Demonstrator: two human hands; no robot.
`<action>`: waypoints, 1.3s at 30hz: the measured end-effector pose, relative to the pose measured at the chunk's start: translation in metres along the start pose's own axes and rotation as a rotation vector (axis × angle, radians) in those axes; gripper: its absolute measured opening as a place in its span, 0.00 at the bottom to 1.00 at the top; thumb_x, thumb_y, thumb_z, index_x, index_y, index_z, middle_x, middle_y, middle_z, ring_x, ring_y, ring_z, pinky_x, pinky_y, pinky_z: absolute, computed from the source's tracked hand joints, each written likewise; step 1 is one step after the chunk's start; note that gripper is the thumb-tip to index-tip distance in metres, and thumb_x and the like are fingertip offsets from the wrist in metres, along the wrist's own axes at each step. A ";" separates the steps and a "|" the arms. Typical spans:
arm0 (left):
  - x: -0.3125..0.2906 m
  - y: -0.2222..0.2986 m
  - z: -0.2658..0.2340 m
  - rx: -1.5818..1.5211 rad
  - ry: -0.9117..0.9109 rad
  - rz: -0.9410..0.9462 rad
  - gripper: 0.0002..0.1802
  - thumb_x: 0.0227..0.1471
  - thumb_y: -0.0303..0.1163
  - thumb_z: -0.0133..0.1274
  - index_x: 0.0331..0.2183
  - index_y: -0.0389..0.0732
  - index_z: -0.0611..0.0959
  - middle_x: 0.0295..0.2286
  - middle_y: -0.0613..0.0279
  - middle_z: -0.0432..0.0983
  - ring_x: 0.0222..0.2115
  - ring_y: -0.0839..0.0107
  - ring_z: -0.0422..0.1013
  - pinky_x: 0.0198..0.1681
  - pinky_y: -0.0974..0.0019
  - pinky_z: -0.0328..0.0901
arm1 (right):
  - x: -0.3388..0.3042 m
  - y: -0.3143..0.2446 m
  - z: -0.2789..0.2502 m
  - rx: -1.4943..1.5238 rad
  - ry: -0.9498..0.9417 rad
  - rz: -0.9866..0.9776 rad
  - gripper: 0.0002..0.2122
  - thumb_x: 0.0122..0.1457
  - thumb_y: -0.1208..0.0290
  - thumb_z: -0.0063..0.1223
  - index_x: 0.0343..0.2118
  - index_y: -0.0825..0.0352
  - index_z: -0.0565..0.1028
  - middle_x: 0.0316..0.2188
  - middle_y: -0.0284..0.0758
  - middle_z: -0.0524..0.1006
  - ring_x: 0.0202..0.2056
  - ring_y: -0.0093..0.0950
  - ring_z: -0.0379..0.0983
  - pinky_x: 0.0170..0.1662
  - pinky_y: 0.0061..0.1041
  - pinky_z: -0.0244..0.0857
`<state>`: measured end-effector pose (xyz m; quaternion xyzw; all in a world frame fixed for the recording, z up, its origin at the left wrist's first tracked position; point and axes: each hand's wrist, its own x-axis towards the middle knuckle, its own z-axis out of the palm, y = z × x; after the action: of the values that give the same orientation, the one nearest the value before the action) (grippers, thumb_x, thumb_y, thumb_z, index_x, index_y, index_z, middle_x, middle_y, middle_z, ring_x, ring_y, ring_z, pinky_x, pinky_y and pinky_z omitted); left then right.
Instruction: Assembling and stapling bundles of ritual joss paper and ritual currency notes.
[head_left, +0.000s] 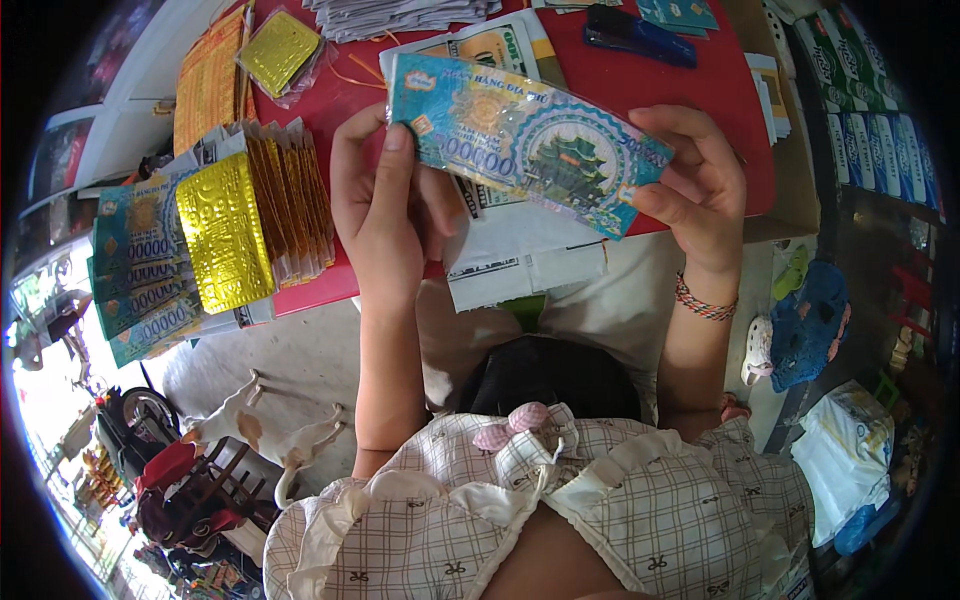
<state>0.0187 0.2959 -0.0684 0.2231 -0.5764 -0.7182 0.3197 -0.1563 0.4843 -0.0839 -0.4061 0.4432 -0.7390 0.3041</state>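
Note:
A blue paper banknote [480, 130], probably play or joss money, stretches between my hands above a red table. My left hand [380, 195] pinches its left end, with the thumb on top. The right end is gripped by my right hand [705, 190] between thumb and fingers, and the note bows slightly there. Beneath it lie a dollar-style note [490, 45] and white printed paper slips [520, 275], partly hidden. To the left, a fan of blue notes [145, 265] sits under an embossed gold foil sheet [222, 235], beside a thick fanned stack of gold-orange paper [290, 200].
On the red table [340, 75] are a plastic-wrapped gold pack [282, 55], a dark blue stapler-like object [640, 32] and a white paper pile [395, 15]. A white-and-brown dog [265, 425] lies on the floor at left, near a motorbike [150, 420]. Blue clogs [805, 330] stand at right.

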 end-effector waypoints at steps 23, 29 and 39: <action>-0.006 -0.011 -0.008 -0.008 -0.104 0.306 0.07 0.69 0.25 0.40 0.43 0.34 0.74 0.37 0.60 0.75 0.38 0.78 0.71 0.44 0.73 0.66 | 0.006 0.011 -0.009 -0.131 0.114 -0.114 0.06 0.59 0.83 0.56 0.38 0.70 0.77 0.54 0.50 0.76 0.52 0.30 0.74 0.51 0.25 0.69; -0.006 -0.012 -0.009 0.057 -0.106 0.401 0.07 0.68 0.24 0.42 0.43 0.34 0.73 0.38 0.59 0.76 0.38 0.77 0.71 0.45 0.73 0.66 | 0.005 0.014 -0.015 -0.133 0.080 -0.139 0.06 0.58 0.84 0.56 0.37 0.69 0.76 0.56 0.51 0.74 0.59 0.36 0.69 0.63 0.34 0.62; 0.004 -0.012 -0.007 0.306 -0.001 0.561 0.09 0.61 0.17 0.44 0.38 0.34 0.79 0.46 0.58 0.69 0.42 0.71 0.71 0.50 0.69 0.64 | 0.006 0.015 -0.017 -0.133 0.067 -0.167 0.07 0.58 0.82 0.57 0.40 0.68 0.76 0.56 0.51 0.73 0.60 0.36 0.69 0.63 0.34 0.62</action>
<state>0.0187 0.2897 -0.0820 0.1006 -0.7169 -0.5071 0.4677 -0.1724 0.4796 -0.1002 -0.4360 0.4659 -0.7438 0.1988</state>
